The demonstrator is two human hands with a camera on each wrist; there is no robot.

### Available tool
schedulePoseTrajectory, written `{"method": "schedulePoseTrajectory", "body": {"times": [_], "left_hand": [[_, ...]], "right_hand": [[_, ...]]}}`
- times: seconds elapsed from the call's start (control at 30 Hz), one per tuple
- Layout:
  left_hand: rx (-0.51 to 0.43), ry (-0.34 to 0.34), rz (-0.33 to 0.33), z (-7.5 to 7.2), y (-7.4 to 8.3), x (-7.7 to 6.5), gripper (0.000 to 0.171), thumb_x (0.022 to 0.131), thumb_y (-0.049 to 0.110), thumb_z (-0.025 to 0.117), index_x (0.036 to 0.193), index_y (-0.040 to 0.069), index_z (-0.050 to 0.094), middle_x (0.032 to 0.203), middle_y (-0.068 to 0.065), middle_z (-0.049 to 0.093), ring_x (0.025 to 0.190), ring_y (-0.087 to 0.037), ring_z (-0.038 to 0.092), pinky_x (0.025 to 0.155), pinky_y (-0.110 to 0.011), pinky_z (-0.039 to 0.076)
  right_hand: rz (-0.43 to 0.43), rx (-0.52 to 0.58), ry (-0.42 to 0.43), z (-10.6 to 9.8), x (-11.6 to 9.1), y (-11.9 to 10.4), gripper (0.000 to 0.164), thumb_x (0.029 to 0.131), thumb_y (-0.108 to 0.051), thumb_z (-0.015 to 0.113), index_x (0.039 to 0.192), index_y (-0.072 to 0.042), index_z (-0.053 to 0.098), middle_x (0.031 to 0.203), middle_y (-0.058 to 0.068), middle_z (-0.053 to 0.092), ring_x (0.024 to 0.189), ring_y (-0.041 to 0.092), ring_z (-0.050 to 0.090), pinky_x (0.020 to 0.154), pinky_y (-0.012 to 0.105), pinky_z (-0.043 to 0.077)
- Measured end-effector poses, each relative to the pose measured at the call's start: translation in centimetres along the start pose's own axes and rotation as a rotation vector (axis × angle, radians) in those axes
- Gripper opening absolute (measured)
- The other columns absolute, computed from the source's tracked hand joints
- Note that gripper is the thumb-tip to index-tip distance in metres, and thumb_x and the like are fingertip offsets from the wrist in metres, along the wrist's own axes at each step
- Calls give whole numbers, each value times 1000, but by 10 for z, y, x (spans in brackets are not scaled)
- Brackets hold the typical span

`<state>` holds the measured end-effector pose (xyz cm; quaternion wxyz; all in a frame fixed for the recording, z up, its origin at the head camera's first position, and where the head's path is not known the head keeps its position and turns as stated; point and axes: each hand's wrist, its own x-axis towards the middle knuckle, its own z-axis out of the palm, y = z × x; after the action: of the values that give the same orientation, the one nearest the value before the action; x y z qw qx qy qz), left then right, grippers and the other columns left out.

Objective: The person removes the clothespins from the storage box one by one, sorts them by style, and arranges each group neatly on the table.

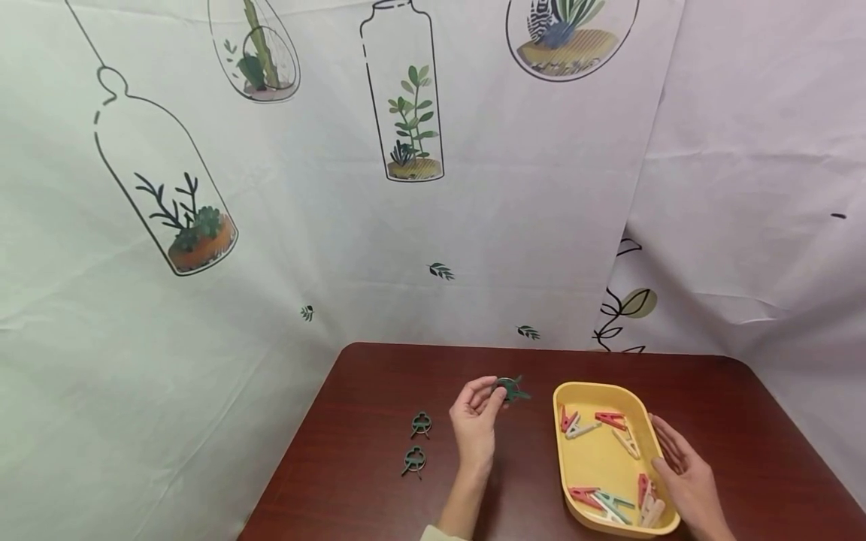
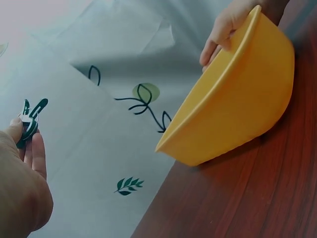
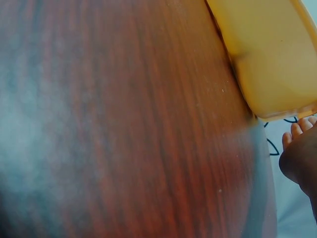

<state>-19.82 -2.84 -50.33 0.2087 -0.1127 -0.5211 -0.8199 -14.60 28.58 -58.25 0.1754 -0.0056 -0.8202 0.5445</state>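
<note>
Green clip (image 1: 509,388) is in the L hand (image 1: 475,422), held up near the far L corner of the yellow tub (image 1: 595,460), apart from it. I see L fingers & thumb closed to a tight pinch on it, w/ its prongs sticking out twd the tub. R hand (image 1: 690,475) grips the tub's R rim, thumb over the edge, fingers along the outside; can't tell how far they curl. Tub sits on the worktop (image 1: 521,469) w/ red, white, peach & green pegs (image 1: 611,418) at both ends. Two spare clips (image 1: 415,460) lie L of the L hand, one beyond the other, not touching.
</note>
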Motion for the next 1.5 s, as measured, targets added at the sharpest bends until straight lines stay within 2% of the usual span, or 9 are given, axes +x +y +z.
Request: {"method": "schedulePoseTrajectory", "body": {"times": [0.2,0.5,0.7,0.83,1.03,1.17,1.33,1.4,1.5], "left_hand": [[-2,45,24,-11,6,2,32,94,-1,79,118,-15,64,97,-16,77,77,-12,74,77,-35,64],[14,99,0,-29,16,4,30,95,0,78,115,-16,63,93,-5,76,79,-11,73,78,-32,64],[13,133,-24,-40,21,3,26,95,0,78,117,-9,66,92,-3,75,79,-10,72,80,-28,62],[24,157,-44,-47,25,3,28,95,2,79,119,-5,67,94,-3,76,82,-11,71,81,-27,61],[52,184,-44,-61,30,2,30,94,2,80,119,-9,66,94,-4,77,83,-10,71,80,-25,60],[90,200,-37,-75,34,0,29,95,2,79,118,-10,67,94,-5,78,81,-9,73,77,-26,61],[175,206,-41,-97,38,-4,27,97,5,78,119,-9,70,91,-5,78,69,-7,68,63,-21,56],[213,208,-45,-106,39,-5,27,97,6,78,119,-8,71,90,-7,78,66,-8,67,61,-21,55],[254,211,-53,-116,40,-8,28,97,6,78,120,-8,73,92,-12,78,71,-10,71,67,-26,61]], "right_hand": [[-20,5,5,-1,0,2,60,104,8,56,160,2,40,162,5,47,125,-23,42,96,1,39],[-23,25,10,-1,1,5,60,102,10,58,160,3,41,159,-4,47,125,-23,43,96,1,39],[-9,23,8,-1,0,3,60,103,10,57,160,3,40,160,-2,47,125,-23,43,96,1,39],[-6,19,13,0,0,1,60,103,9,56,160,2,41,159,-7,48,125,-23,43,96,1,39],[0,10,10,0,0,0,60,104,8,55,161,2,40,162,10,46,124,-23,42,96,1,39],[9,4,5,0,0,1,60,104,8,56,161,3,39,163,13,45,124,-24,41,96,1,39],[-20,10,6,-1,0,2,60,103,10,56,160,4,39,162,15,45,124,-24,41,96,1,39],[-41,20,11,-1,0,2,60,102,11,57,159,5,40,161,5,47,125,-23,42,97,2,39],[-68,37,19,-1,1,2,60,101,12,58,158,7,41,157,-8,48,125,-22,44,97,2,39]]}}
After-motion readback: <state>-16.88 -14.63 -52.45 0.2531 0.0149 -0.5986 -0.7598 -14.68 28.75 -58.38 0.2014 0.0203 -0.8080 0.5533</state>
